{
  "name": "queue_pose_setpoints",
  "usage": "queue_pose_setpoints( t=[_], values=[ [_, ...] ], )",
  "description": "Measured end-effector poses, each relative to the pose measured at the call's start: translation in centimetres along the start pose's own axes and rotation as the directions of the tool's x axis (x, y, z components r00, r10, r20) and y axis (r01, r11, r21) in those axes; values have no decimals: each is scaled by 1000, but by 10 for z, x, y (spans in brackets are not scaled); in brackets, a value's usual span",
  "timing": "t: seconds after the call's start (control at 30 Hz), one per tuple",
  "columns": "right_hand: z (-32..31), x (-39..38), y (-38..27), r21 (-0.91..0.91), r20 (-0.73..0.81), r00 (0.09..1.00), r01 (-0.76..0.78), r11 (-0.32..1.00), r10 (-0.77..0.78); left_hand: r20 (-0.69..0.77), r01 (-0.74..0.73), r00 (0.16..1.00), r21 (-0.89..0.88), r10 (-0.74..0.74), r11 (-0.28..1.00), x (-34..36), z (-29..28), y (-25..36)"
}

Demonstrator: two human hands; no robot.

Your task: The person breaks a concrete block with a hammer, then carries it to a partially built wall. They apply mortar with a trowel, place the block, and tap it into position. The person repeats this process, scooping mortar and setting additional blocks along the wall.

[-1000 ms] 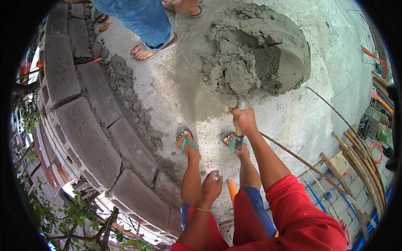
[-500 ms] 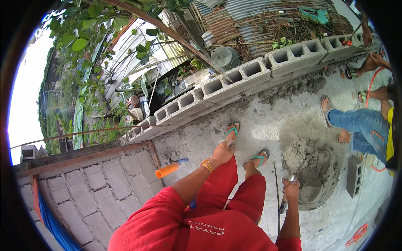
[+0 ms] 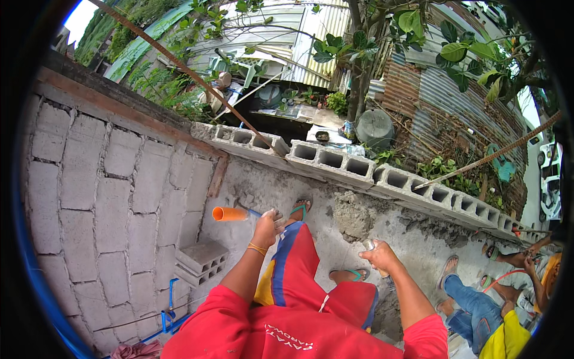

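My right hand grips a trowel by its handle. A grey lump of wet mortar sits on the blade, which it covers, near the row of hollow concrete blocks. My left hand is closed in front of my left thigh. Something greyish shows at its fingertips, too small to name. Beyond that hand, a hammer with a blue handle lies on the floor, partly hidden. Left of it is an orange pipe.
A block wall rises on the left, with loose hollow blocks and blue pipes at its foot. Rusty rebar crosses overhead. Mortar lies beneath my right forearm. People, one in jeans, are at the right.
My view has turned right. My right hand has carried the loaded trowel from above the mortar pile toward the block row. The left hand stays closed, now nearer the hammer in view.
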State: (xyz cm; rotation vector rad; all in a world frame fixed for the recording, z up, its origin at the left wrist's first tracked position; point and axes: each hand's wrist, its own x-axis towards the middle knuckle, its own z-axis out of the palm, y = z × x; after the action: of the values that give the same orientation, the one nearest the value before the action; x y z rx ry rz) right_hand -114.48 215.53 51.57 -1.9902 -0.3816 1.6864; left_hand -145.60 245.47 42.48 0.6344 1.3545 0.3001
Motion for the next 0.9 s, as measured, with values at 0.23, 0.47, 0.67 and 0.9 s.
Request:
queue_pose_setpoints(
  t=[0.23,0.47,0.67,0.9],
  values=[
    [12,148,-203,-494,36,976,204,845,-215,75,85,996,-479,-56,874,150,24,103],
    [67,255,-336,-828,-55,896,205,521,-440,57,200,968,-763,-245,615,245,56,160],
    [127,293,-336,-864,-161,830,143,483,-534,83,231,954,-814,-287,533,276,68,174],
    [109,275,-288,-754,-200,891,125,645,-407,56,237,940,-815,-335,528,283,63,171]
  ],
)
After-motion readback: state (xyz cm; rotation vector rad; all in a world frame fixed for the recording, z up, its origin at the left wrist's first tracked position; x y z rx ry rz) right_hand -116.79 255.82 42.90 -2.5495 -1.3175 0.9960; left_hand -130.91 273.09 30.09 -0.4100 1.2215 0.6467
